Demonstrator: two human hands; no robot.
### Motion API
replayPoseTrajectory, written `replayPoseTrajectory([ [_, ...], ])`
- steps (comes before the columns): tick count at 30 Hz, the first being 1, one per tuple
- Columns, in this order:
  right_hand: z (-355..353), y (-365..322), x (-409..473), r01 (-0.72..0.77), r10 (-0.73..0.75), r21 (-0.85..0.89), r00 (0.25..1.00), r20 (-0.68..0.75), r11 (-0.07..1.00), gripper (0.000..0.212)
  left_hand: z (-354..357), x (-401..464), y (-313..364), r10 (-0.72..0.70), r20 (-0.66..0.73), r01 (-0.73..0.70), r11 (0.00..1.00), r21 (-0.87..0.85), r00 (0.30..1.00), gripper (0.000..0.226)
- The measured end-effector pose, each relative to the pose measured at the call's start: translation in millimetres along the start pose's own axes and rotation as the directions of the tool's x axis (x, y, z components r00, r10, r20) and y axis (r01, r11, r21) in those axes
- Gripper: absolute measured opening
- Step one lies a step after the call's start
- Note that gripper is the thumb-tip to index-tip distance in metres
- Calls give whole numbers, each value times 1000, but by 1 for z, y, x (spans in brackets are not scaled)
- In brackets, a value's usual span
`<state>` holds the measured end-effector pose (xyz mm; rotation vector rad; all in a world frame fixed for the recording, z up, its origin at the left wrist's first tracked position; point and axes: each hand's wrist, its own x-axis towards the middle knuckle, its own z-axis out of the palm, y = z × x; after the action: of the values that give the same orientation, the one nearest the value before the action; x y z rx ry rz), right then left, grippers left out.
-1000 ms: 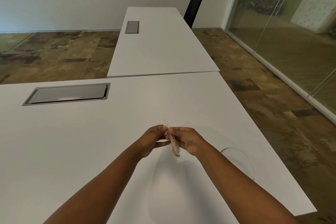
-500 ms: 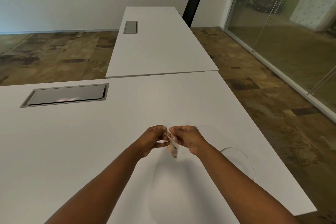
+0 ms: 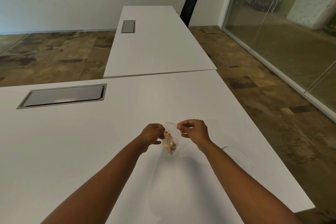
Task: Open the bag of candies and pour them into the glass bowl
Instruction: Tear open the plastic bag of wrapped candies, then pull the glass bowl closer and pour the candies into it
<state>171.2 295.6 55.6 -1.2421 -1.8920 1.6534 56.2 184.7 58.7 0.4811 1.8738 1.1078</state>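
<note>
A small clear plastic bag of candies hangs above the white table, with coloured candies gathered at its bottom. My left hand pinches the bag's top left edge. My right hand pinches the top right edge, and the mouth is spread between them. The glass bowl stands on the table to the right, partly hidden behind my right forearm; only its clear rim shows.
A grey cable hatch is set into the table at the far left. A second white table abuts beyond, with a black chair behind it. The table's right edge drops to the floor beside a glass wall.
My hands have pulled apart, spreading the top of the bag wider. The bag has turned from edge-on to face me, so the candies inside now show.
</note>
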Motion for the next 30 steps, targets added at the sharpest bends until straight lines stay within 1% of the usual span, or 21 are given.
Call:
replayPoseTrajectory([
  [1,-4,1,0,-9,8,25,999,45,1000,17,1,1,0,-6,-5,6,1000,-6,1000,17],
  [2,-9,3,2,-9,8,13,998,68,1000,18,1,1,0,-13,-6,13,1000,-16,1000,17],
  [3,-17,7,6,2,1,-49,997,72,999,21,1,1,1,-19,-8,19,999,-25,1000,20],
  [5,-40,19,18,8,14,-301,997,70,954,31,1,1,0,-24,-10,24,999,-35,1000,25],
  [7,-68,34,31,-68,132,-562,988,74,824,44,0,1,-1,-31,-12,30,999,-40,999,26],
  [9,-94,49,37,-164,273,-732,961,32,661,55,-1,1,-2,-40,-12,40,998,-39,999,23],
  [10,-105,55,38,-197,326,-765,945,18,613,58,-2,2,-3,-44,-11,44,998,-37,999,22],
  [13,-123,65,30,-266,443,-787,896,11,558,61,-3,3,-5,-56,-13,55,998,-36,998,23],
  [14,-126,71,28,-272,451,-806,892,-7,526,57,-3,3,-6,-59,-13,59,998,-35,998,22],
  [15,-127,76,26,-267,435,-824,900,-28,500,48,-3,3,-6,-62,-12,61,998,-32,998,21],
  [17,-129,83,23,-286,371,-816,924,-95,503,23,-3,2,-6,-64,-10,63,998,-23,998,18],
  [18,-129,86,22,-295,342,-810,931,-125,506,20,-3,2,-6,-63,-12,63,998,-20,998,19],
  [21,-126,85,23,-300,330,-799,934,-135,521,20,-6,1,-7,-64,-28,64,998,-13,998,24],
  [26,-106,78,24,-338,392,-663,917,-73,668,20,-10,3,-6,-71,-52,71,997,6,996,21],
  [30,-83,76,22,-314,365,-628,929,-51,712,16,-11,2,-3,-45,-72,47,998,29,996,17],
])
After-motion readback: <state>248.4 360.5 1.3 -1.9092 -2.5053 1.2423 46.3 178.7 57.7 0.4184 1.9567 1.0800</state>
